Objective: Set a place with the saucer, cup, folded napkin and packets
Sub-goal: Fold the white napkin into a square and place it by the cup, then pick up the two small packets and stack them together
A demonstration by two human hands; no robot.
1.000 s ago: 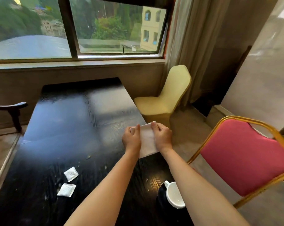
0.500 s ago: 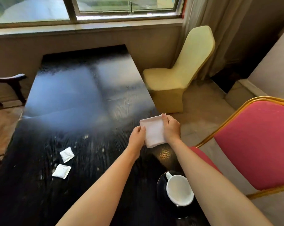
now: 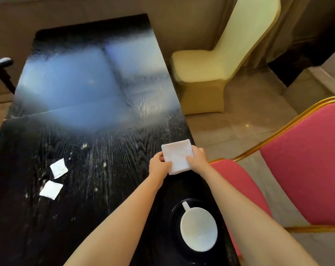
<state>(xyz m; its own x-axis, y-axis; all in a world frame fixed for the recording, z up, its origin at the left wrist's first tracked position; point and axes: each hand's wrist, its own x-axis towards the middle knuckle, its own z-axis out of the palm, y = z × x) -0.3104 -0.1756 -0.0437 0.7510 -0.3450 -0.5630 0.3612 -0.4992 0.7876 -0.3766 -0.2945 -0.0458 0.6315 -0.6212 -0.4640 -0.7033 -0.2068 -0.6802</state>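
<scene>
I had both hands on the white folded cloth napkin (image 3: pixel 177 159), the left hand (image 3: pixel 159 167) pinching its near-left edge with thumb on top and the right hand (image 3: pixel 196 160) clamped on its right edge, fingers curled around the side. The napkin sat square and flat at the right edge of the glossy black wood-grain table (image 3: pixel 97 135); I could not tell whether it rested on the surface or hung just above it. From the napkin, at about six o'clock and well apart, I saw the white ceramic cup (image 3: pixel 198 229) standing in the black round saucer (image 3: pixel 175 214), its handle pointing toward twelve o'clock. At roughly nine o'clock from the napkin lay two small white paper packets (image 3: pixel 58 167), one just beyond the other, apart and flat on the table. Off the table at three o'clock stood a pink upholstered chair with a gold frame (image 3: pixel 307 166), and at one o'clock a chair in a pale yellow cover (image 3: pixel 211 70).
</scene>
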